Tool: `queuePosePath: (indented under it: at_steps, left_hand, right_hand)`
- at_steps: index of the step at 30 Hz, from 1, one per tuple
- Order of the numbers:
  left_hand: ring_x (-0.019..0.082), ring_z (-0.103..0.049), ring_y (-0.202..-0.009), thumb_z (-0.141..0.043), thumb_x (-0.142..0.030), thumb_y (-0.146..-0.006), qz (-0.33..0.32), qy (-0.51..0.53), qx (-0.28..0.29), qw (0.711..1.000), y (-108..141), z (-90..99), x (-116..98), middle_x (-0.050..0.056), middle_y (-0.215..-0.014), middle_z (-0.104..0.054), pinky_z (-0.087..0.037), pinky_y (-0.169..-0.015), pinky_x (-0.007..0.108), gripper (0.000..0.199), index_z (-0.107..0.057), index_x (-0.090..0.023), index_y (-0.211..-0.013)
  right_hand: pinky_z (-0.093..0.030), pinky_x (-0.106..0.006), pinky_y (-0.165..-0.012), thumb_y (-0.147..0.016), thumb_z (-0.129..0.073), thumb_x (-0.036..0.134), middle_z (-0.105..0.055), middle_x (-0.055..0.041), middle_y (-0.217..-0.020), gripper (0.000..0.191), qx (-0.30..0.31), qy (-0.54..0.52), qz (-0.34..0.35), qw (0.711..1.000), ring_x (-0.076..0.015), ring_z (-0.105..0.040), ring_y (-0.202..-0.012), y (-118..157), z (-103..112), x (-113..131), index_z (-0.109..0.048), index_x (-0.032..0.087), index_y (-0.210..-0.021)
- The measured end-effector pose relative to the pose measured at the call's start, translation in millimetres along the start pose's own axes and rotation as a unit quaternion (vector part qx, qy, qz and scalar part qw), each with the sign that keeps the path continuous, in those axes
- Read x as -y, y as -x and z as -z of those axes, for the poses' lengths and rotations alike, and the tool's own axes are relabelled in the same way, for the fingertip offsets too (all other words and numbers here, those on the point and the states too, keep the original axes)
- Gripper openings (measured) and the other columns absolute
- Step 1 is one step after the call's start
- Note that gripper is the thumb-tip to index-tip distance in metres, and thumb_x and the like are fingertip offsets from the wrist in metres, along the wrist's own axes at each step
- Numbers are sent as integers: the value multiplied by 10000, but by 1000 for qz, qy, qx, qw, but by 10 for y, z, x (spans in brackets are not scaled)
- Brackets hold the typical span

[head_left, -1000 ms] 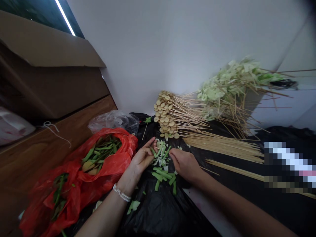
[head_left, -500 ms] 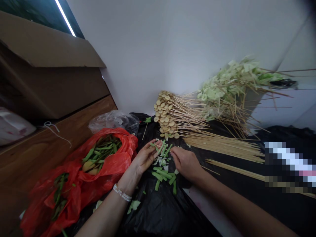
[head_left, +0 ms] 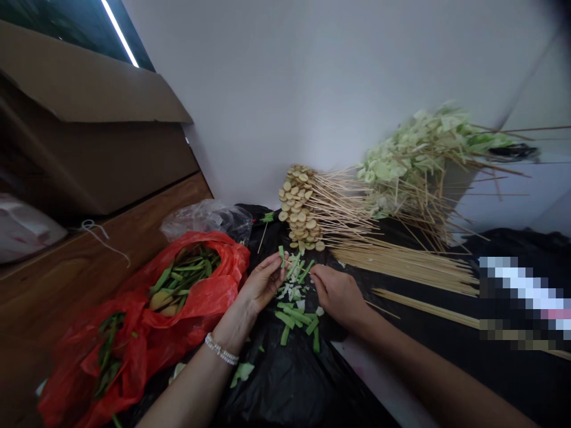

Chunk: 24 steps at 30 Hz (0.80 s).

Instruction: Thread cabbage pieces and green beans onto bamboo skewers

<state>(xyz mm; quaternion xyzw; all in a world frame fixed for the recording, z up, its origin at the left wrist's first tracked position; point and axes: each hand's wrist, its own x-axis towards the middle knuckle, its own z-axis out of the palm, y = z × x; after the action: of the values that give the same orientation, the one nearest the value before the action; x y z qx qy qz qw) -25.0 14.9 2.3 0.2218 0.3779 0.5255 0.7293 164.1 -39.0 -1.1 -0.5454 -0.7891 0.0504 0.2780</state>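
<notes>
Between thumb and fingers, my left hand (head_left: 264,282) pinches a short green bean piece (head_left: 281,255) that stands almost upright. My right hand (head_left: 338,291) is closed around a thin bamboo skewer (head_left: 382,310); its tail sticks out behind the fist and its front end reaches toward the bean piece. Whether the tip has pierced the bean is too small to tell. Below and between both hands, cut green beans (head_left: 298,315) and pale cabbage scraps (head_left: 292,292) lie on black plastic (head_left: 285,386).
Skewered potato slices (head_left: 300,208) are stacked by the wall, beside loose bamboo skewers (head_left: 405,261) and skewered cabbage (head_left: 414,142). At left, a red plastic bag (head_left: 209,309) holds green beans, near a clear bag (head_left: 209,217) and a cardboard box (head_left: 111,160). One finished bean skewer (head_left: 266,219) lies behind.
The fingers of my left hand have closed in, and a bean piece now stands up between them. My right hand stays in nearly the same place with the skewer.
</notes>
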Motion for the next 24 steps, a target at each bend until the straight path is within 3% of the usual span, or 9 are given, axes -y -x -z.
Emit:
queuePosePath:
  at_steps: [5,24]
  left_hand:
    - [94,-651,-669,-637,-14,-790,6,5,10,1000,-6,7,6,48,-777,-685,-531,-582,156,173,-677,-113,-927]
    - [82,-641,-661,-617,29,-783,14,14,-5,1000,-9,-14,-13,46,-769,-686,-529,-609,152,162,-695,-93,-855]
  right_hand:
    - [-371,-227,-708,-966,-360,234,-664,-25,-863,227,-12,2,-4,1000,-143,-611,-810,-4,-3,0,-580,207,-915]
    - [-365,-234,-713,-963,-368,215,-672,-24,-878,216,6,22,-16,1000,-151,-618,-831,-6,12,5,-579,206,-917]
